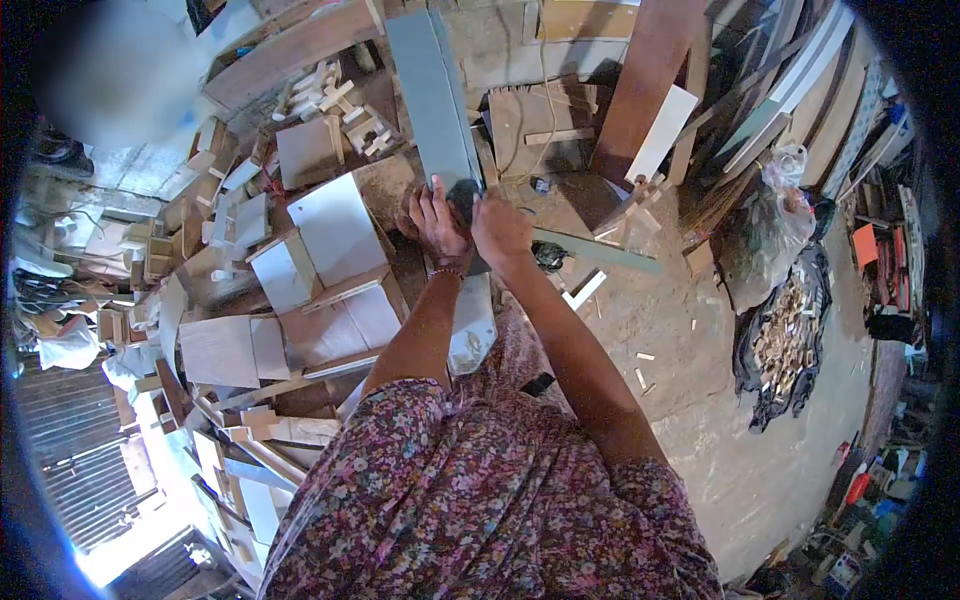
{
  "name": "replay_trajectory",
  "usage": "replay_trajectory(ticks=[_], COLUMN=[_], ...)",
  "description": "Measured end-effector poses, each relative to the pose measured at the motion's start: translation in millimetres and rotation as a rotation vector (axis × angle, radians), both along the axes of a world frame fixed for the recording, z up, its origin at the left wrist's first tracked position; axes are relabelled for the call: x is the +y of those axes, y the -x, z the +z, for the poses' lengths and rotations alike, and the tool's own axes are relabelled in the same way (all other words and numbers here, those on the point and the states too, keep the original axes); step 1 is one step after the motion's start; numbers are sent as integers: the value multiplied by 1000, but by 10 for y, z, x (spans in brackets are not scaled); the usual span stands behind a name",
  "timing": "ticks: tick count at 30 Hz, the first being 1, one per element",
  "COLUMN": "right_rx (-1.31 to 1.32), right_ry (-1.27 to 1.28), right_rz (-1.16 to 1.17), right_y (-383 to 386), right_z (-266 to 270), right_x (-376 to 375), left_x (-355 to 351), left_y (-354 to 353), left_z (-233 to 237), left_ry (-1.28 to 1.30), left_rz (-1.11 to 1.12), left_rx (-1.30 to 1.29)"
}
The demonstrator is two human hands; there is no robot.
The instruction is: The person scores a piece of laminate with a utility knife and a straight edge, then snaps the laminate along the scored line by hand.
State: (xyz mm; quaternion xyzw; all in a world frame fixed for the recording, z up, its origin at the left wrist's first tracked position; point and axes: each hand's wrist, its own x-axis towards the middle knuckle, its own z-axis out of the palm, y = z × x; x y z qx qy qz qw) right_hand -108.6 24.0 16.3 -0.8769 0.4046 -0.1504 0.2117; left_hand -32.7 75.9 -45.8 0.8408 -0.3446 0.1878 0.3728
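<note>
A long grey-green board [428, 95] runs from the top of the view down to both hands. My left hand [438, 225] lies near the board's lower end, its fingers spread and pointing up along it. Close beside it on the right, my right hand [500, 232] is closed at the board's edge; what it grips is hidden. A small dark object [463, 196] shows between the two hands, too shadowed to make out.
White panels [340, 228] and wood offcuts lie at the left. A reddish-brown board [650, 80] leans at the upper right. A black bag of small wood pieces [785, 335] sits on the floor [700, 430] at the right.
</note>
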Motion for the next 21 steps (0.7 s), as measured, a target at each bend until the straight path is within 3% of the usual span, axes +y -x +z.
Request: replay_trajectory(ticks=[3,6,9,13,15,21], right_rx=[31,54,179,90,46,51], right_ry=[-168,-172,-277,-148,-153,-149], right_rz=[-47,-43,-39,-37,3,26], right_y=[-101,149,465,221,-42,84], right_z=[212,215,185,121,152,163], right_x=[-41,139,334,132,-33,83], left_x=[2,-11,-22,-10,-36,-25], left_y=[65,-55,-41,-36,11,-120], left_z=[166,-144,-87,-69,58,-304], left_ry=[14,41,-34,-55,53,1], left_rz=[5,-20,49,5,18,-24], left_rx=[-90,-9,-81,-48,-82,-96])
